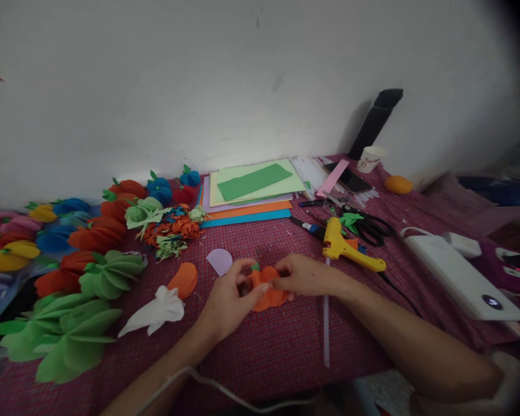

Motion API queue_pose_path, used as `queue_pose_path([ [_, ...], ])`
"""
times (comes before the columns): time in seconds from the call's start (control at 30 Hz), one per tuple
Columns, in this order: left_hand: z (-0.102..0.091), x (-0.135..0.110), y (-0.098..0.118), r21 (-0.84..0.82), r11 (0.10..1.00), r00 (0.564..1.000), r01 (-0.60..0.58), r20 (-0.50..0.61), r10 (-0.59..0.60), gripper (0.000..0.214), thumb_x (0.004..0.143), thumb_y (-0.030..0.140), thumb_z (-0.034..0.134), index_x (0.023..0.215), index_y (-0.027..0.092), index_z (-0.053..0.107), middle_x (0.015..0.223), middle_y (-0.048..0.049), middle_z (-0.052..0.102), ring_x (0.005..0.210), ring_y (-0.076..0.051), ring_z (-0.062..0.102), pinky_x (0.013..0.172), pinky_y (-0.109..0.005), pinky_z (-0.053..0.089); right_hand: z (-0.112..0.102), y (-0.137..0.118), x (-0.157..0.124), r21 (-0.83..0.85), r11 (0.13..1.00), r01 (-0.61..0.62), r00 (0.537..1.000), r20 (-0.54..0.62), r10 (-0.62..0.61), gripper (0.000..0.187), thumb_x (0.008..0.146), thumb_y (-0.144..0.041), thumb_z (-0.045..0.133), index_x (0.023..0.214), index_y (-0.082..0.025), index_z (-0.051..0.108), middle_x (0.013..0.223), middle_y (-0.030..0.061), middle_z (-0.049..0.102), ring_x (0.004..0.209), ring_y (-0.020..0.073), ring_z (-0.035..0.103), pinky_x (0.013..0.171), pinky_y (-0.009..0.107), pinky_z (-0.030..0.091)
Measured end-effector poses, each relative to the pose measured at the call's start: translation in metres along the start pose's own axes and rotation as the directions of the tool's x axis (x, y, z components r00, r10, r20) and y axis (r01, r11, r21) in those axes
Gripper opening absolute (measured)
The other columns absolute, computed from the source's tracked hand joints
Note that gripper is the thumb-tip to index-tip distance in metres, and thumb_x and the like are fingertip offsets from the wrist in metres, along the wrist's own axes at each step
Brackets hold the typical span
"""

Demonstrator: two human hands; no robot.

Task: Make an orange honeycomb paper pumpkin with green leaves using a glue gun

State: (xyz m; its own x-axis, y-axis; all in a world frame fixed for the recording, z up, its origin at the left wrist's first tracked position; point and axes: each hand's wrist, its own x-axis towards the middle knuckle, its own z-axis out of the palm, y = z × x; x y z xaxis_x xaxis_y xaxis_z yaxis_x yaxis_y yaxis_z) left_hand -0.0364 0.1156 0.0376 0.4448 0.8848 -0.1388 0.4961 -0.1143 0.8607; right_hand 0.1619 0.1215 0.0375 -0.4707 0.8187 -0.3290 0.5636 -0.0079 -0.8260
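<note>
Between my two hands is a small orange paper pumpkin (266, 297) with a green stem at its top. My left hand (231, 294) grips it from the left, thumb across its front. From the right, the fingers of my right hand (299, 276) press on its folds. A lilac paper half-circle (219, 262) lies just beyond my left hand. Left of that hand are orange paper circles (184, 279) and a crumpled white tissue (158, 311). Beyond my right forearm rests a yellow glue gun (349, 248), with a pale narrow strip (326, 332) below it.
Finished paper pumpkins (97, 234) in several colours crowd the left side, beside shredded paper (171, 225). Coloured sheets (255, 185) are stacked against the wall. Black scissors (370, 228), a paper cup (370, 159), an orange fruit (398, 185) and a white power bank (461, 277) occupy the right.
</note>
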Motion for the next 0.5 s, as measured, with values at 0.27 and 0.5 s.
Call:
queue_pose_path([
  [0.27,-0.002,-0.001,-0.003,0.233,0.971,0.998,-0.055,0.016,0.053,0.039,0.082,0.023,0.045,0.121,0.025,0.046,0.055,0.0075,0.044,0.050,-0.010,0.042,0.050,-0.022,0.028,0.001,0.002,0.000,-0.016,1.000,-0.009,1.000,-0.013,0.009,0.026,0.079,-0.032,0.047,0.066,-0.014,0.060,0.059,0.0019,0.064,0.055,0.0137,0.063,0.048,0.019,0.045],
  [0.5,-0.010,0.000,-0.008,0.560,0.827,0.989,-0.055,-0.081,0.120,0.038,0.081,0.026,0.047,0.119,0.024,0.047,0.074,0.0009,0.057,0.069,-0.016,0.053,0.061,-0.026,0.038,-0.002,-0.001,-0.004,-0.004,1.000,0.017,1.000,0.024,-0.017,0.031,0.080,-0.042,0.051,0.071,-0.014,0.062,0.061,0.0011,0.064,0.054,0.0121,0.061,0.048,0.018,0.044],
])
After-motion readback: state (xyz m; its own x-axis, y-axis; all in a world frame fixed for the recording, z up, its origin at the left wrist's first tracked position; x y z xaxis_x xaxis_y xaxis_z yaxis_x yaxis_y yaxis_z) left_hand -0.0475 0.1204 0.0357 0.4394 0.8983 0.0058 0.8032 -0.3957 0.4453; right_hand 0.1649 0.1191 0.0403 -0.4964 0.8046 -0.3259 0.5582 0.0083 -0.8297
